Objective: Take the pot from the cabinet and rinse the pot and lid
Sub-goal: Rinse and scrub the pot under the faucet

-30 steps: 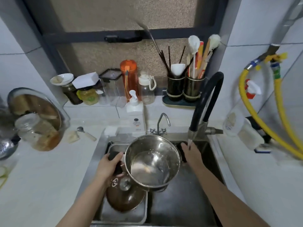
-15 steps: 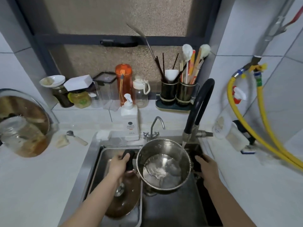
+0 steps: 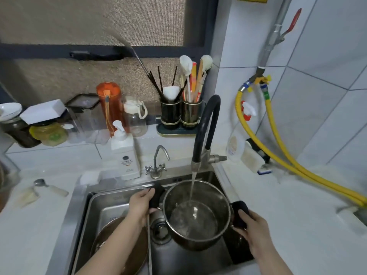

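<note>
Steel pot, count one, held over sink right basin, directly under black hose faucet; water stream running into it, pooled at bottom. Two black side handles: left hand wrapped round left handle, right hand wrapped round right handle, fingers curled on both. One lid, brownish glass, lying in left basin tray, partly hidden by left forearm. Drain strainer visible just left of pot base. Two taps total: black hose one plus small chrome one at sink back edge. One white pump bottle beside chrome tap, one white sponge block left of it. Two dark utensil cups on one tray at window ledge, packed with chopsticks, brushes, ladle; exact counts unreadable. On ledge further left: one orange bottle, one clear bottle with white cap, one clear lidded container, jars with white box on top. One spoon on counter left of sink. Two yellow hoses dropping from wall pipe with red valve lever at right, running across counter. One spray bottle in right corner. White counter, pale tiled walls, frosted dark-framed window behind sink.
</note>
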A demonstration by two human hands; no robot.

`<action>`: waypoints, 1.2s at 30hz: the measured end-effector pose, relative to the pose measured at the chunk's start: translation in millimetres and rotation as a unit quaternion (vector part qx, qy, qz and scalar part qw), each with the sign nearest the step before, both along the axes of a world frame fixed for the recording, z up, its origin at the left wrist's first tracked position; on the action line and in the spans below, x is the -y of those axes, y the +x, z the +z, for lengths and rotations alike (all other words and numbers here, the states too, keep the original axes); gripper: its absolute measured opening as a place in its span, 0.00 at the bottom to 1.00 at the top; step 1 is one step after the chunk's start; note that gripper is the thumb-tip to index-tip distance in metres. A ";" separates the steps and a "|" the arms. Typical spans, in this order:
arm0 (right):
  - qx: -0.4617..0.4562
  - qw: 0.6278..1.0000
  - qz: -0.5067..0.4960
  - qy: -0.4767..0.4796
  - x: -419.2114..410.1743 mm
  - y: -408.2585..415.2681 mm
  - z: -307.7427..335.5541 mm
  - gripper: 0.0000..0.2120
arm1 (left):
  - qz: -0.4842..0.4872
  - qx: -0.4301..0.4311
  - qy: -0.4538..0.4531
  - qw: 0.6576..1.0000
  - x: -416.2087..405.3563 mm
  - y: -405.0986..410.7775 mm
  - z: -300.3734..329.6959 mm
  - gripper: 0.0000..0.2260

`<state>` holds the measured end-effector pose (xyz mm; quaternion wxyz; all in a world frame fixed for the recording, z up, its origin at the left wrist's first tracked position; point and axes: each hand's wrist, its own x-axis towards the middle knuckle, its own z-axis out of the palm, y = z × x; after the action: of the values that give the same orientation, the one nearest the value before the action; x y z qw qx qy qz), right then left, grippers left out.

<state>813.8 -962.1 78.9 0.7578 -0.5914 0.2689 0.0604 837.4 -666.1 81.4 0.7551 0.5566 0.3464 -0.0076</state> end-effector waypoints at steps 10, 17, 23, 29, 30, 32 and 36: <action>-0.015 0.998 -0.033 0.056 -1.9 29.9 -6.1 0.09 | 0.013 0.010 -0.055 0.998 -1.6 12.7 0.9 0.12; -0.084 0.992 0.003 0.097 -6.0 11.6 -34.8 0.16 | 0.028 -0.056 -0.119 0.991 -24.6 -12.9 -23.9 0.02; -0.073 0.990 -0.008 0.120 -18.8 33.2 -28.1 0.16 | 0.047 -0.048 -0.069 0.995 -26.3 9.2 -26.2 0.11; -0.084 0.992 -0.031 0.091 17.3 5.2 -40.0 0.14 | 0.000 -0.082 -0.088 0.993 -3.2 1.8 -41.7 0.10; -0.095 0.991 -0.027 0.092 15.6 -0.3 -44.0 0.14 | -0.003 -0.088 -0.091 0.992 -8.6 -2.1 -41.6 0.11; -0.112 0.988 -0.020 0.101 4.0 -4.6 -50.2 0.16 | 0.001 -0.092 -0.096 0.991 -23.6 -8.3 -37.7 0.11; -0.103 0.987 -0.020 0.121 -21.8 14.1 -42.5 0.18 | 0.050 -0.066 -0.080 0.993 -40.6 -1.0 -22.6 0.04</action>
<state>828.0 -940.3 36.4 0.7930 -0.4804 0.3484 0.1377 836.5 -625.5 58.9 0.7724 0.4741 0.4213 -0.0340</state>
